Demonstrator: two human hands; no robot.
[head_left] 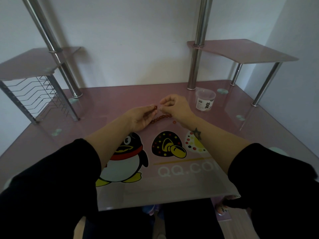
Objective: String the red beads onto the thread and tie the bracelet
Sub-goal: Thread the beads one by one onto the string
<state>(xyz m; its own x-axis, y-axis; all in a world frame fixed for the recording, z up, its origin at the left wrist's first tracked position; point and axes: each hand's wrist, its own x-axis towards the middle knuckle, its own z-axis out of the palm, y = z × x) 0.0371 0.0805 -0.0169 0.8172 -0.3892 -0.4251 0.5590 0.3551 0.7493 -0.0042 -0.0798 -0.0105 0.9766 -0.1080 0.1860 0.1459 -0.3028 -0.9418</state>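
Observation:
A strand of red beads (161, 118) hangs in a curve between my two hands, above the pink glass desk (120, 195). My left hand (141, 118) pinches one end of the strand, where a few beads (154, 107) show at its fingertips. My right hand (176, 107) is close beside it with fingers curled, pinching the other end near the left fingertips. The thread itself is too thin to make out. One loose red bead (174, 121) lies on the desk just below the right hand.
A clear plastic tub (205, 100) with a printed label stands at the right rear of the desk. Chrome posts (194, 66) carry raised pink side shelves (245, 52) left and right. A wire rack (36, 97) hangs under the left shelf.

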